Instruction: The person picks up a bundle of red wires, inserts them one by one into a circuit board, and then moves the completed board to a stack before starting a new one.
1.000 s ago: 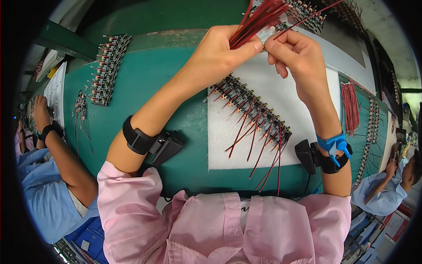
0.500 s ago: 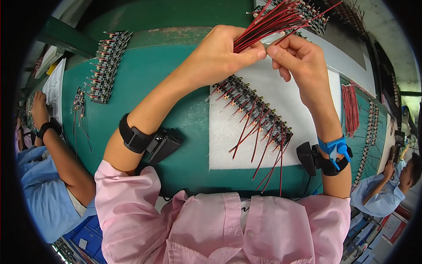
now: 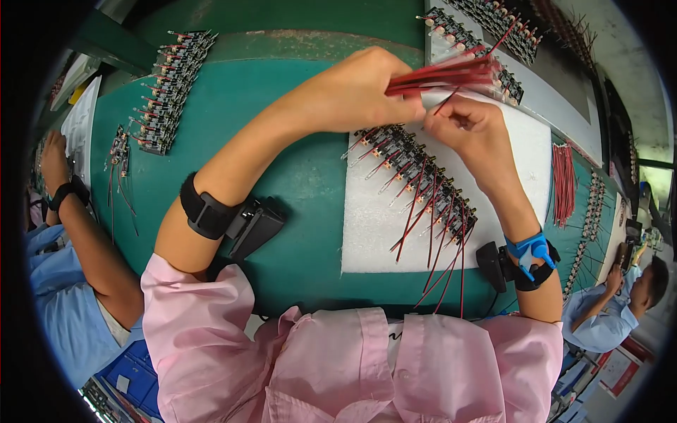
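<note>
At one o'clock, the left hand (image 3: 374,92) grasps bundled thin red wires (image 3: 455,73); the right hand (image 3: 471,130) pinches one dark wire (image 3: 446,101).

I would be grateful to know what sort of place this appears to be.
It looks like an electronics assembly workshop: a row of small wired boards lies on a white sheet, the left hand holds a bundle of red wires, and a person in blue is at the left.
</note>
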`<state>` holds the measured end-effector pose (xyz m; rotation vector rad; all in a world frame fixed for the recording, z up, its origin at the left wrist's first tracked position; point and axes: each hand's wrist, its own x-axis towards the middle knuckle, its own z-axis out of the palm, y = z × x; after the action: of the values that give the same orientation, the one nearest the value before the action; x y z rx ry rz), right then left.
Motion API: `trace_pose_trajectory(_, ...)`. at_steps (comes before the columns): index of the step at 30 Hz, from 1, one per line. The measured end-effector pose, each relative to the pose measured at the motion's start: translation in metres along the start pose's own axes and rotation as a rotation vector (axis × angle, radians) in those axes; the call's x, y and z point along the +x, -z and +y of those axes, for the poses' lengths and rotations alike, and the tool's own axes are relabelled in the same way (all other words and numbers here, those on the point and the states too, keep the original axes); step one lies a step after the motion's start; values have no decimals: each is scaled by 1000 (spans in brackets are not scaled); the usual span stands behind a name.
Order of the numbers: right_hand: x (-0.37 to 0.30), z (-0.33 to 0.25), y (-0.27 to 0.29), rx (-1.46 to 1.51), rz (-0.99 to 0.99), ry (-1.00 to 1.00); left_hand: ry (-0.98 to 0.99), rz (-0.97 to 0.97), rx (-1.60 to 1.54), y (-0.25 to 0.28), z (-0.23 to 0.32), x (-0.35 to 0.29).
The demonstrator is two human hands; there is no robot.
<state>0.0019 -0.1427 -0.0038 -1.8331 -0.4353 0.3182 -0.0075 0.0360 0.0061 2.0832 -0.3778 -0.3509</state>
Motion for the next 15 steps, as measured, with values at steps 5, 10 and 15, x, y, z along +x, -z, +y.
trace_pose_trajectory(5, -3, 7, 2, -246, -123, -29, -125, 235, -193, 0, -18, 6)
trace_pose_trajectory(10, -5, 9, 1, -321, -103, -22, -123, 265, -199, -1, -23, 8)
trace_pose_trajectory(15, -5, 9, 0, -347, -105, -15, -117, 270, -204, -1, -25, 9)
